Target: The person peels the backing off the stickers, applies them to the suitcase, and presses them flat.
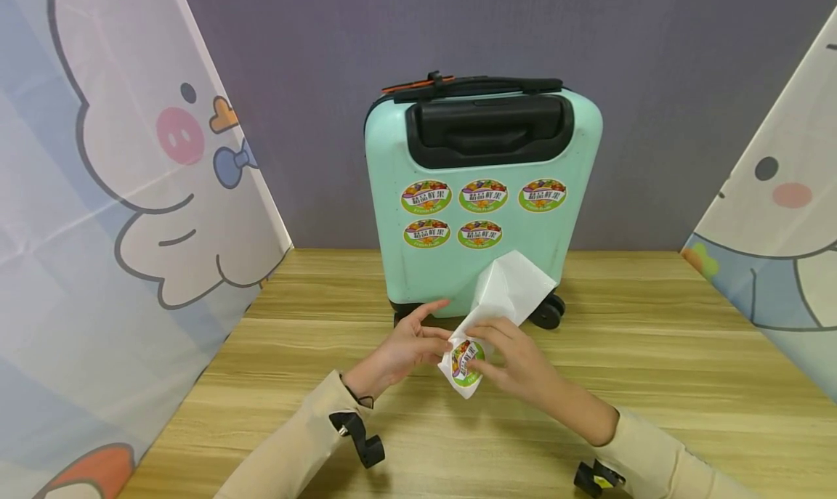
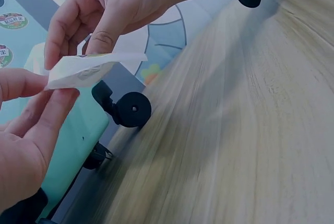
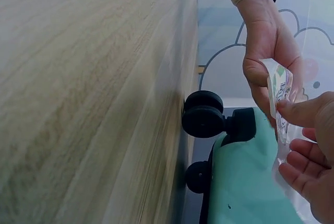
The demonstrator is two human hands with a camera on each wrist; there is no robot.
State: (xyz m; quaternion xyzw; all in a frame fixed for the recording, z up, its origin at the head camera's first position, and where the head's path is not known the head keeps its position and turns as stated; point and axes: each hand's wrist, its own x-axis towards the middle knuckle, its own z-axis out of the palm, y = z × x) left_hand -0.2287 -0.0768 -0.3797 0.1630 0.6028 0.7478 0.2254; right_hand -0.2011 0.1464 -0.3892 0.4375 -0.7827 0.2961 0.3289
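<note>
A white strip of backing paper (image 1: 513, 288) hangs from the hands and runs back against the mint-green suitcase (image 1: 532, 241). At its near end is an oval fruit sticker (image 1: 466, 357) with green and red print. My left hand (image 1: 408, 350) pinches the strip's left edge between thumb and fingers, also seen in the left wrist view. From the other side, my right hand (image 1: 519, 361) has its thumb on the sticker's face and its index finger by the upper edge, pinching it. The right wrist view shows this thumb (image 3: 297, 112) against the printed side.
Several matching oval stickers (image 1: 482, 196) sit in two rows on the suitcase, below its black handle recess (image 1: 490, 130). The suitcase stands on black wheels (image 1: 548, 311) on the wood-grain table (image 1: 314, 295). Behind is a grey wall panel (image 1: 314, 107), with cartoon-printed cloths at both sides.
</note>
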